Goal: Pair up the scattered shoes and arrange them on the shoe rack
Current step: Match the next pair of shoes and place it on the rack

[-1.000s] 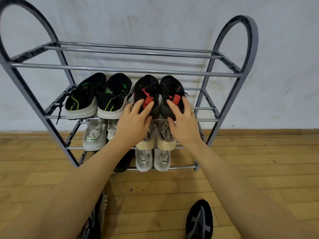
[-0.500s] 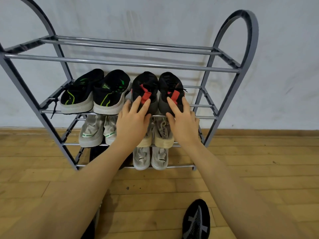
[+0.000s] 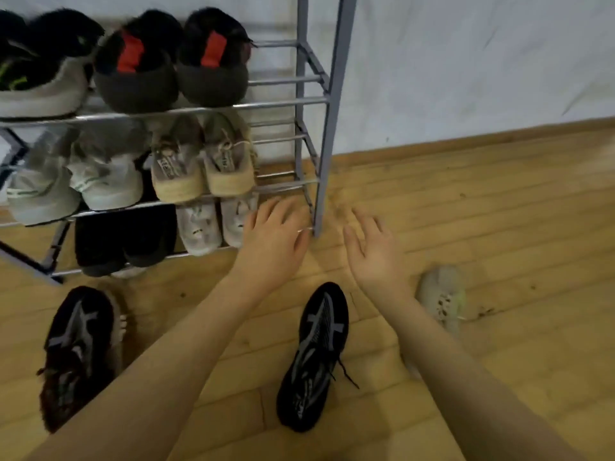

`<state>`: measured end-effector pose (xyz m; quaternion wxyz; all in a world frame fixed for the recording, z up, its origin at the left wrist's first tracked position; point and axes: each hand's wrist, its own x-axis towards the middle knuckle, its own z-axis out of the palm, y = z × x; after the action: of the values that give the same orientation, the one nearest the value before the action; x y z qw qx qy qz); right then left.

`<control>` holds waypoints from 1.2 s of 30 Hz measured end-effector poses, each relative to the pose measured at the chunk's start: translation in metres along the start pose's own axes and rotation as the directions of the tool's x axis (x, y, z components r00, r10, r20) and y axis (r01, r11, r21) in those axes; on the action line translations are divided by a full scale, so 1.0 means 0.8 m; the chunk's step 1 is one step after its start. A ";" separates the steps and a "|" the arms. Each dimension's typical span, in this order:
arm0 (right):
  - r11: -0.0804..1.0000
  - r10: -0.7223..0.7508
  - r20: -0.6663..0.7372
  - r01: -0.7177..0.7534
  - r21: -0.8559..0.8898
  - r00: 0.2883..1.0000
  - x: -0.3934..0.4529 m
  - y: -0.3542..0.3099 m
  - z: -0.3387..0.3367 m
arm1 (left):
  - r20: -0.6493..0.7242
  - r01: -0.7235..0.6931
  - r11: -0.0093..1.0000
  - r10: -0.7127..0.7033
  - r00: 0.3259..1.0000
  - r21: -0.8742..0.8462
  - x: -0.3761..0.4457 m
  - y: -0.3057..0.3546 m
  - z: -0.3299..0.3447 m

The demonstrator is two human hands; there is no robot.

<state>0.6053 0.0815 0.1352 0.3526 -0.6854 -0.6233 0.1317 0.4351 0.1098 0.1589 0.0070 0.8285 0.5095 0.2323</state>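
Left hand (image 3: 271,241) and right hand (image 3: 374,252) hovered mid-frame, fingers spread, holding nothing. Black sneaker (image 3: 314,357) lay below them; shoe rack (image 3: 327,101) stood upper left.

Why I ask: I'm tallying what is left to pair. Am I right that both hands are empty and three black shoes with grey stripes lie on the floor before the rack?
Not quite. The head view shows two black shoes with grey stripes on the floor, plus one pale shoe. The left hand and right hand are indeed empty, before the rack.
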 end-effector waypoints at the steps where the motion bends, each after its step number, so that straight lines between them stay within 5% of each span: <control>1: 0.998 0.047 0.020 -0.046 -0.040 0.999 -0.014 0.027 -0.005 | 0.042 -0.026 0.999 0.028 0.999 -0.028 -0.002 0.017 0.022; 9: 0.855 0.469 -0.026 -0.461 -0.238 0.883 -0.098 0.201 -0.018 | 0.340 -0.288 0.948 0.318 0.885 -0.136 -0.015 0.120 0.197; 15: 0.732 0.621 0.020 -0.571 -0.373 0.783 -0.141 0.267 -0.044 | 0.567 -0.191 0.967 0.254 0.783 -0.170 -0.027 0.175 0.288; 25: 0.814 0.563 0.229 -0.484 -0.322 0.794 -0.169 0.253 -0.025 | 0.687 -0.324 0.928 0.357 0.633 -0.185 0.005 0.172 0.321; 31: 0.861 0.494 0.190 -0.445 -0.248 0.849 -0.174 0.248 -0.013 | 0.674 -0.293 0.934 0.351 0.650 -0.204 0.003 0.167 0.324; 36: 0.931 0.366 0.163 -0.362 -0.055 0.916 -0.192 0.245 -0.013 | 0.662 -0.074 0.919 0.333 0.672 -0.387 -0.013 0.153 0.320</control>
<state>0.7318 -0.0619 -0.0240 0.2592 -0.7796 -0.5144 0.2459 0.6347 0.0996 -0.0431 0.3157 0.8918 0.3230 -0.0280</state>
